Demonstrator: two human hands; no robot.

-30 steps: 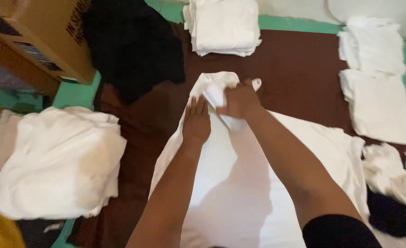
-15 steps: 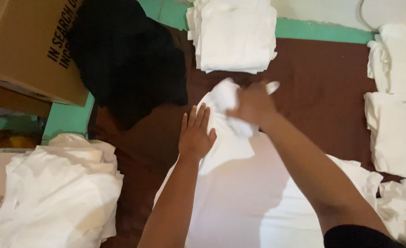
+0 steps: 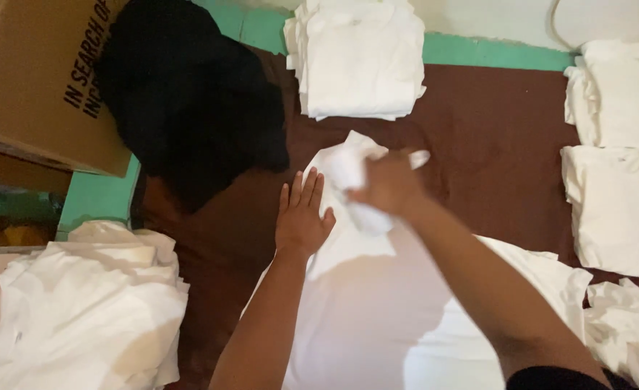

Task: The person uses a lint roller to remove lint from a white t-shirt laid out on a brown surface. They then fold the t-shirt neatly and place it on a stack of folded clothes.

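Observation:
A white garment (image 3: 377, 310) lies spread on a brown cloth-covered surface (image 3: 493, 130) in front of me. My left hand (image 3: 303, 215) rests flat, fingers apart, on the garment's left edge near its top. My right hand (image 3: 388, 186) grips a bunched part of the garment's top end (image 3: 344, 167), lifted slightly off the surface. Both forearms reach in from the bottom of the view.
A folded white stack (image 3: 359, 54) sits at the top centre, two more (image 3: 619, 94) (image 3: 615, 209) on the right. A loose white pile (image 3: 81, 310) lies at lower left, crumpled white cloth (image 3: 626, 332) at lower right. A black garment (image 3: 189, 101) and cardboard box (image 3: 34, 79) occupy the upper left.
My left hand has slid off the bunched top and now lies flat on the garment's left edge. My right hand keeps its grip on the bunched end. The view shifted.

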